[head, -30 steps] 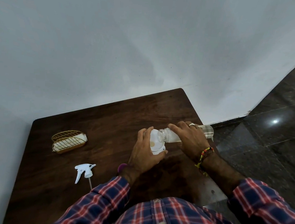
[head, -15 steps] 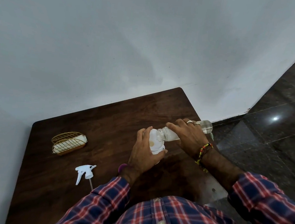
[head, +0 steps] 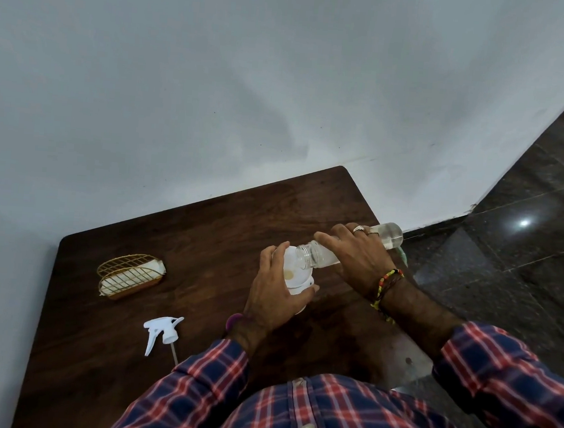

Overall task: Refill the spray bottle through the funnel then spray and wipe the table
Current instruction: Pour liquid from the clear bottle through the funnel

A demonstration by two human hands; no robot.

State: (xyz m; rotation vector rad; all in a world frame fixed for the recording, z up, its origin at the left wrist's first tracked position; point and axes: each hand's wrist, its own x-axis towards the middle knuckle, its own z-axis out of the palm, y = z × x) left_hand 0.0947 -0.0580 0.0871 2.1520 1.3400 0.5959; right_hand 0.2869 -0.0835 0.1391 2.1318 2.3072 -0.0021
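Both hands are busy: our left hand [head: 276, 294] wraps around the white funnel [head: 294, 274] and the spray bottle beneath it, mostly hidden, while our right hand [head: 358, 257] grips a clear bottle [head: 321, 255] tipped sideways, mouth over the funnel. At eight o'clock from the funnel, the white trigger sprayer head [head: 162, 332] lies on the bench [head: 205, 228]; at nine o'clock sits a gold wire holder [head: 129, 275] with white cloth.

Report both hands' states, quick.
Left hand: closed around the white funnel, steadying it.
Right hand: closed around the clear bottle, tipped with its mouth over the funnel.
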